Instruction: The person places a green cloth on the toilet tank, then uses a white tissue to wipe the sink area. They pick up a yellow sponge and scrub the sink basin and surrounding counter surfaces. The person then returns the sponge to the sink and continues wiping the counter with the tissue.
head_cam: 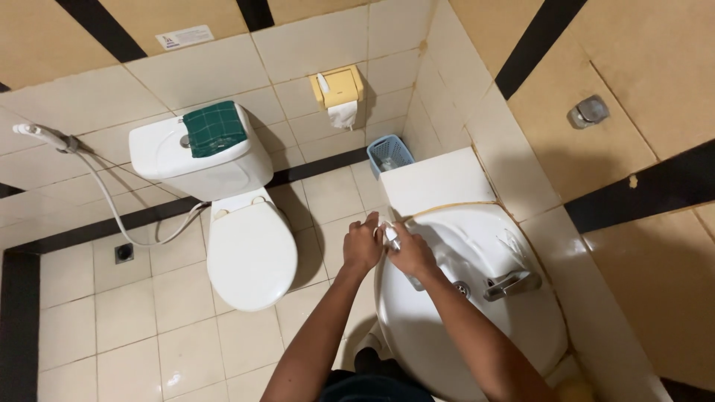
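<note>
Left hand: my left hand [362, 244] was curled closed at the sink's [477, 246] left rim, fingers touching a small white object [390, 235].
Right hand: my right hand [412, 253] was wrapped shut around that same white object.
White object: sat between both hands, centre of the frame, above the basin's edge; its kind I couldn't tell.
Nearby: faucet [511, 284] lower right; toilet [249, 249] left.

Glossy white ceramic sink [477, 246] carries a shiny metal tap [512, 284]. Left of the sink, the glossy ceramic toilet [249, 257] bears a matt green checked cloth [214, 128]; floor tiles [134, 327] gleam smooth.
</note>
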